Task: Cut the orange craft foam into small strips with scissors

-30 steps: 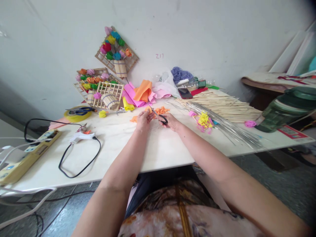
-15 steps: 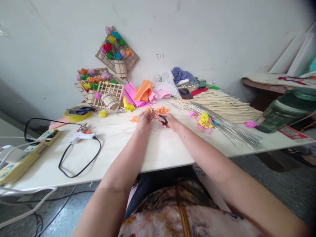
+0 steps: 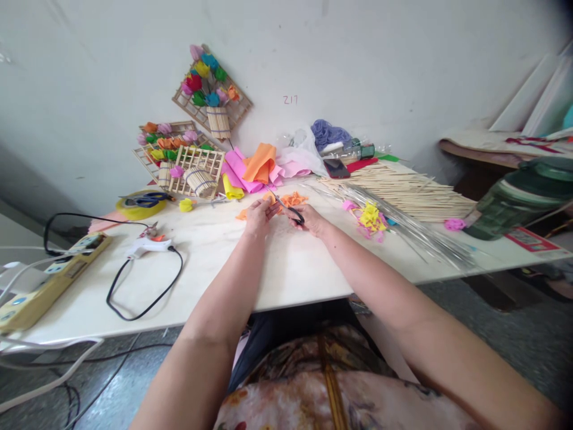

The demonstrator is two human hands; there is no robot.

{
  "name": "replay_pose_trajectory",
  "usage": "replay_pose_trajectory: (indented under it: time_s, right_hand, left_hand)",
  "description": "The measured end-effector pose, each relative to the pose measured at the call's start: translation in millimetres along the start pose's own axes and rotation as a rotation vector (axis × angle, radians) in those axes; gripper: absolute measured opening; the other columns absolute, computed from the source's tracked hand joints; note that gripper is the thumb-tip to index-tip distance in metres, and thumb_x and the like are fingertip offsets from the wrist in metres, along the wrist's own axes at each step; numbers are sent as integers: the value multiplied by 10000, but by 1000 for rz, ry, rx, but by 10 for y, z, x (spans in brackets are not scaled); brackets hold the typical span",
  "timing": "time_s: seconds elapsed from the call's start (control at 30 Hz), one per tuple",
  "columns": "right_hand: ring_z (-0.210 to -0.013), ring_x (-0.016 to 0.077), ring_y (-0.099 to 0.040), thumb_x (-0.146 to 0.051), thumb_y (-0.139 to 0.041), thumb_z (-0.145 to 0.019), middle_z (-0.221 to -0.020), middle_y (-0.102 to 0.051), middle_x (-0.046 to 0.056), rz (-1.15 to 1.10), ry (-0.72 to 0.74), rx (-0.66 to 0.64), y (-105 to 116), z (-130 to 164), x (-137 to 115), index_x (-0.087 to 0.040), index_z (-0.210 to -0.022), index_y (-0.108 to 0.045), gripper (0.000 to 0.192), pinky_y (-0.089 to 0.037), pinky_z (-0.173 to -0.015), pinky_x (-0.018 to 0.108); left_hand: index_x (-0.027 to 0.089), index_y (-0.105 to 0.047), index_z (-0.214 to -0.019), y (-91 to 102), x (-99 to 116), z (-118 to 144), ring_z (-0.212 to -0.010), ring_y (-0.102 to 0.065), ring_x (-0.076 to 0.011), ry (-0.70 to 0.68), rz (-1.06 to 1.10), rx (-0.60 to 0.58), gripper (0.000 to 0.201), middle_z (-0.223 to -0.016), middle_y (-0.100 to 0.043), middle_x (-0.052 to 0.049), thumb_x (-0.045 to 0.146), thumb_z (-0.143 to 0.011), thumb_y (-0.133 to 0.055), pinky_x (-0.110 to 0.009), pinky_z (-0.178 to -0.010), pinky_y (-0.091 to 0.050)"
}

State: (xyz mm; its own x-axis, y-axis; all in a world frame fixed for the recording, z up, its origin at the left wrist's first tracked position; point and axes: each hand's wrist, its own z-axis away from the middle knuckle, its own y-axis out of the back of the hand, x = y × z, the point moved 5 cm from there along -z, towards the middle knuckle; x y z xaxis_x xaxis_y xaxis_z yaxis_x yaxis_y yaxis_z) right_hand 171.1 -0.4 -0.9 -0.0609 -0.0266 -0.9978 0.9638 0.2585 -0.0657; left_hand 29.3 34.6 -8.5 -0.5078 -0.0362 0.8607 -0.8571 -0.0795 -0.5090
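Black-handled scissors (image 3: 296, 217) are gripped in my right hand (image 3: 310, 221), their blades pointing up and left toward my other hand. My left hand (image 3: 260, 215) pinches a small piece of orange crepe paper (image 3: 269, 196) beside the blades; its lower part is hidden by the fingers. Just behind the scissors lies a heap of orange paper scraps (image 3: 294, 199), and another orange scrap (image 3: 242, 214) rests left of my left hand. Farther back, a folded orange crepe sheet (image 3: 260, 162) lies on pink sheets (image 3: 242, 170).
Stick-and-paper flower frames (image 3: 212, 101) lean at the back left. A glue gun (image 3: 150, 248), yellow tape (image 3: 139, 209) and a power strip (image 3: 54, 286) are at left. Thin bamboo sticks (image 3: 403, 194), wires (image 3: 412, 230) and a green bottle (image 3: 514, 200) occupy the right.
My left hand has shifted very slightly to the left. The scissors and my right hand stay almost in the same place.
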Motion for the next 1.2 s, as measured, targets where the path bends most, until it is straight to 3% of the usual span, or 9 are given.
replay_pose_trajectory:
  time_s: [0.23,0.5,0.73,1.2]
  right_hand:
    - [-406,52,-366,-416,-785,-785,-476,-499,-40,-17,-1,13,1,-9,0,-146,-741,-642,309,-254,-341,177]
    - [-369,42,-349,-361,-768,-823,-454,-497,-46,-18,-22,10,-22,31,-40,-154,-701,-607,289,-255,-328,163]
    - [-340,34,-354,-313,-753,-834,-442,-500,-50,-16,-16,5,-23,32,-44,-148,-681,-584,281,-248,-318,149]
    - [-346,34,-325,-307,-742,-827,-434,-469,-58,-28,-18,11,-21,5,-24,-147,-670,-594,270,-234,-313,137]
  left_hand:
    - [162,-599,-733,-14,16,19,-758,-740,-166,-5,-12,-7,164,-744,-726,-47,184,-767,-758,-294,-799,-592]
    - [166,-555,-696,-9,31,26,-794,-740,-185,-19,-15,5,225,-803,-733,-61,181,-763,-769,-348,-851,-581]
    - [176,-495,-645,-8,32,8,-709,-716,-150,-37,-16,-24,347,-732,-705,-32,230,-679,-836,-301,-800,-582]
    - [170,-522,-665,-2,37,9,-719,-717,-153,-36,-23,-17,279,-748,-709,-37,217,-705,-795,-311,-808,-570]
